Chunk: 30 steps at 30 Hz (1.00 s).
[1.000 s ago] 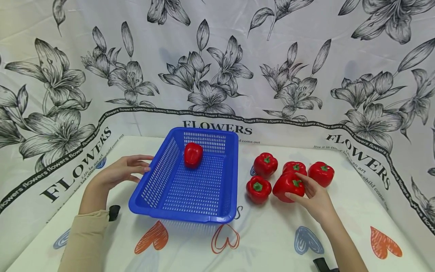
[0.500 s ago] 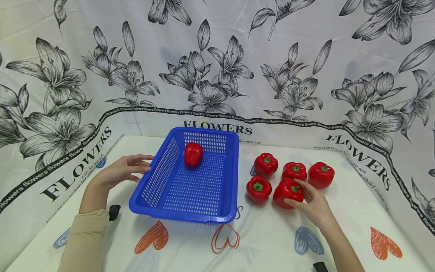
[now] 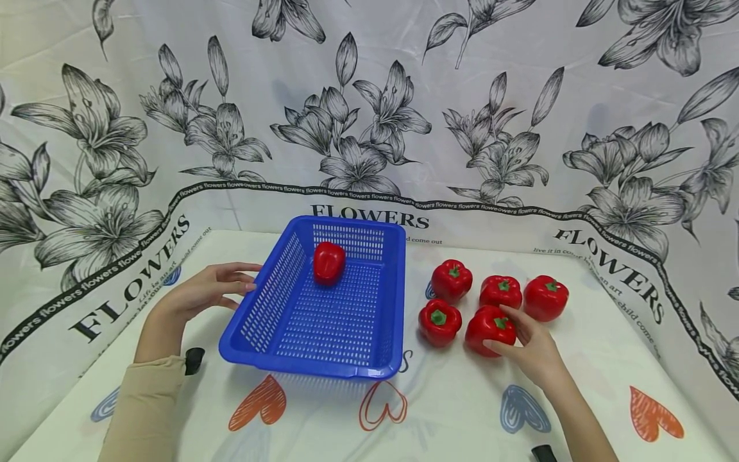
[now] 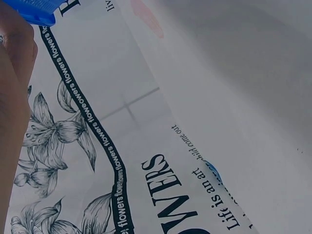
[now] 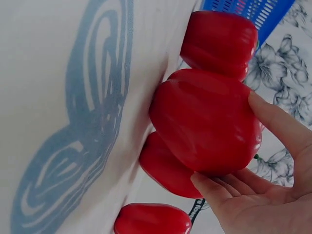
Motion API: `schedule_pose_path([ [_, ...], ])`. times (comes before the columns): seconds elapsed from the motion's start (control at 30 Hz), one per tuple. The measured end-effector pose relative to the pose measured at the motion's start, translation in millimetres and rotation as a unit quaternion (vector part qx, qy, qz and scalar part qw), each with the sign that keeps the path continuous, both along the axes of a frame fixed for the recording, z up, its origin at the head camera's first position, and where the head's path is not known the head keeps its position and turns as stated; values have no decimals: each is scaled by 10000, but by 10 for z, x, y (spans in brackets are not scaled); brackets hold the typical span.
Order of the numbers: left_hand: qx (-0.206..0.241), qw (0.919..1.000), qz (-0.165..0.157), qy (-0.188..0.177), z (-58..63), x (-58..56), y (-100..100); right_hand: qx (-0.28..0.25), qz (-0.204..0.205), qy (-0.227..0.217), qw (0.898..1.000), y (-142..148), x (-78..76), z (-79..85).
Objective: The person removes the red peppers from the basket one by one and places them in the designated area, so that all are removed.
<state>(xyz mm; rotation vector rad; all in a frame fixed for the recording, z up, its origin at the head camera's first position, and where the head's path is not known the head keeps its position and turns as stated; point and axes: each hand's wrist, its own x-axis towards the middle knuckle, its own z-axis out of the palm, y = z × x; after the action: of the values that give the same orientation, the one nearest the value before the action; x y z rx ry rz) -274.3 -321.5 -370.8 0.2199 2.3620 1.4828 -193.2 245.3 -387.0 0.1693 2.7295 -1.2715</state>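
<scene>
In the head view, my right hand (image 3: 534, 343) holds a glossy red bell pepper (image 3: 489, 332) with a green stem, thumb on its near side and fingers behind. The right wrist view shows the thumb and fingertips on opposite sides of this bell pepper (image 5: 207, 122), low by the tabletop. To the left, my left hand (image 3: 202, 292) has its loosely extended fingers at the left rim of a blue plastic basket (image 3: 398, 308). One red bell pepper (image 3: 329, 263) lies inside the basket. In the left wrist view, only part of the left hand (image 4: 14, 53) shows.
More red bell peppers stand around the held one: a back left pepper (image 3: 451, 281), a front left pepper (image 3: 440, 323), one right behind (image 3: 500, 292) and a far right pepper (image 3: 545, 298). A flower-printed cloth (image 3: 358, 128) hangs behind the table.
My right hand has lowered the bell pepper slightly toward the front, so the one behind it shows more. The left hand and the basket have stayed in place.
</scene>
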Motion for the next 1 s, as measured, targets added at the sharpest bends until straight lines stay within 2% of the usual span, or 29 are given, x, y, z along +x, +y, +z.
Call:
schedule_pose_path([
  [1.0,14,10000,11,9,-2,-3,11,186,143,194,9995,-18,38,15],
])
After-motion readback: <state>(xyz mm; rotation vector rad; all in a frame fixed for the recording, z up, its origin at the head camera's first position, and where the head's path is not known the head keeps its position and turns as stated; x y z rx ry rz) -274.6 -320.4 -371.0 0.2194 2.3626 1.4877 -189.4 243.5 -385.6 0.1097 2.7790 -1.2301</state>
